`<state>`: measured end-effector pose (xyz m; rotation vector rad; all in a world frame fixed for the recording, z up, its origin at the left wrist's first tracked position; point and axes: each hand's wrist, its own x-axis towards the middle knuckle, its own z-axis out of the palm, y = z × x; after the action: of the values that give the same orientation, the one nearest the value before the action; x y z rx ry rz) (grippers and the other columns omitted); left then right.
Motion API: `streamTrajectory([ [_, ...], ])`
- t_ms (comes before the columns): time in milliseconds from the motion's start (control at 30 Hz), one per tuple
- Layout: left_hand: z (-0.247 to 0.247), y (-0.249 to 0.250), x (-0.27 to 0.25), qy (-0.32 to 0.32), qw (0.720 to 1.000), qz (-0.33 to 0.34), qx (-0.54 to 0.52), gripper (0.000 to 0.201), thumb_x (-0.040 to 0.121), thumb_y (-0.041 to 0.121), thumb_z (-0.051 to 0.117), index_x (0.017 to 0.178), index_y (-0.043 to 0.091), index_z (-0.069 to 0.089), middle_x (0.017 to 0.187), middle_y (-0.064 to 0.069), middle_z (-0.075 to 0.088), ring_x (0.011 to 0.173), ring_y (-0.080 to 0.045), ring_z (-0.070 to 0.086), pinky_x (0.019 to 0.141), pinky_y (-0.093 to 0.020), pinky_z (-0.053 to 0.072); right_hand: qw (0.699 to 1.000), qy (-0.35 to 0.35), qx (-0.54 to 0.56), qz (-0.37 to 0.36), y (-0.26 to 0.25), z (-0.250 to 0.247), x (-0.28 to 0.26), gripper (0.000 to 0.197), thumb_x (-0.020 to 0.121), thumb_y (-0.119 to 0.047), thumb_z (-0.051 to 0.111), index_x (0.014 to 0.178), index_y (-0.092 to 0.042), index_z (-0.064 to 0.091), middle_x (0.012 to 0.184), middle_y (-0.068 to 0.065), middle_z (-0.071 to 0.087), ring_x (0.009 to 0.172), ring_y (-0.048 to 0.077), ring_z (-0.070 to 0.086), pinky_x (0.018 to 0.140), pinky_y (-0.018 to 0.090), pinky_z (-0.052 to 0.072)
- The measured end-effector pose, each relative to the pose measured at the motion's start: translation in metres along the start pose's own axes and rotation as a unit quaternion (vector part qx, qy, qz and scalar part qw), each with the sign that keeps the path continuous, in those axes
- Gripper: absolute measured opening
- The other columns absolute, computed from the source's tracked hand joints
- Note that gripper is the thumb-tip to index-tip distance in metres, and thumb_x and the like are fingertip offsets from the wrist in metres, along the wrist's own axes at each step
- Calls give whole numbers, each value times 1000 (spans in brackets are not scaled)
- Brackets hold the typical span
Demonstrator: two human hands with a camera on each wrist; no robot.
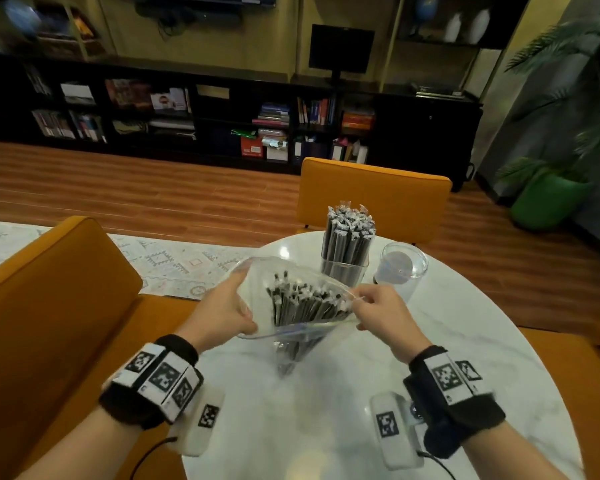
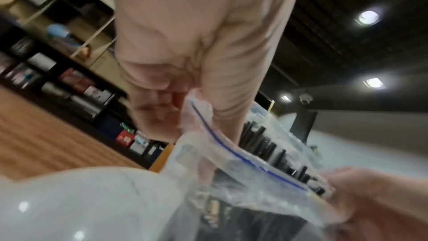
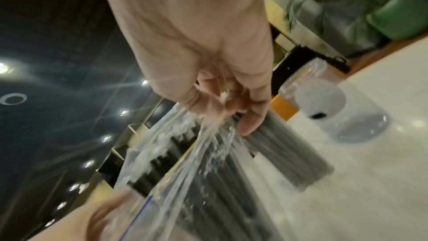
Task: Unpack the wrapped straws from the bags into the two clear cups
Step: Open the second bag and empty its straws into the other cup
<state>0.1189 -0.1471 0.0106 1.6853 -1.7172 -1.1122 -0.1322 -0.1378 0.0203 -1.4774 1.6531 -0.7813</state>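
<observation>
A clear zip bag [image 1: 291, 271] full of dark wrapped straws [image 1: 302, 306] stands upright on the white marble table [image 1: 326, 410], its mouth pulled wide. My left hand [image 1: 226, 306] grips the bag's left rim, thumb along the edge; the same hand [image 2: 185, 80] pinches the blue-striped zip edge [image 2: 231, 151] in the left wrist view. My right hand [image 1: 378, 313] pinches the right rim, and that pinch [image 3: 222, 102] shows in the right wrist view. Behind the bag, one clear cup [image 1: 345, 271] is packed with straws. An empty clear cup [image 1: 400, 271] stands to its right.
Orange chairs stand at the far side [image 1: 371, 195] and at the left [image 1: 49, 289]. A patterned rug [image 1: 174, 258] lies on the wooden floor. A green plant pot [image 1: 548, 199] stands at the right.
</observation>
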Motion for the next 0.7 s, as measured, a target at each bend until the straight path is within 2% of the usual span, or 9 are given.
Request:
streamTrajectory([
  [100,13,3,0,-35,999,13,-13,114,70,1,82,154,40,15,94,-9,54,88,-19,61,50,-13,42,995,-71,69,-15,2,16,-6,21,97,-14,54,76,-10,57,79,5,56,74,20,51,69,32,47],
  [167,12,-2,0,-37,999,27,-24,108,70,1,82,148,45,21,94,-8,51,99,-23,60,46,-10,40,981,-99,168,-8,4,11,-7,21,95,-3,54,75,-10,53,85,11,62,75,24,56,66,30,51],
  [267,7,-10,2,-45,998,31,-23,94,70,4,84,127,57,31,120,-2,43,114,-18,50,68,-10,44,972,-62,227,2,12,0,-2,33,87,17,48,69,-10,50,80,12,67,71,22,62,62,29,51],
  [367,15,-9,-4,-98,987,21,-128,103,69,-12,78,143,44,34,145,13,29,130,-10,34,99,-23,40,980,-84,182,-2,18,8,-3,20,85,13,54,84,-6,59,81,3,69,73,16,65,67,30,50],
  [433,19,-8,-6,-88,976,33,-196,101,66,-17,77,139,44,42,145,7,42,129,-15,50,105,-31,44,981,-75,180,-14,24,8,-3,15,88,-2,60,102,-7,65,88,-3,71,79,11,65,72,27,50],
  [467,19,-9,-8,-77,970,35,-226,98,64,-17,78,134,44,47,137,-1,53,120,-20,61,97,-32,52,979,-60,193,-8,28,7,-3,18,91,-11,60,107,-8,67,89,-2,70,81,10,64,75,28,50],
  [567,25,-19,-9,-64,976,29,-208,96,57,9,91,135,43,45,126,-14,58,113,-26,63,91,-33,55,982,-31,176,66,46,7,-5,23,95,-16,51,108,-12,70,92,1,69,81,15,62,75,30,49],
  [633,34,-28,-11,-76,987,18,-143,107,56,33,94,142,47,32,139,-4,47,122,-16,51,98,-30,43,987,-55,117,99,59,10,-8,24,96,-14,48,104,-18,71,97,3,69,74,15,65,71,28,48],
  [700,41,-38,-12,-100,988,14,-115,114,55,40,94,140,58,20,148,2,33,131,-13,38,105,-32,37,989,-57,99,97,68,6,-12,22,97,-16,49,102,-22,70,104,7,70,73,13,67,71,28,49],
])
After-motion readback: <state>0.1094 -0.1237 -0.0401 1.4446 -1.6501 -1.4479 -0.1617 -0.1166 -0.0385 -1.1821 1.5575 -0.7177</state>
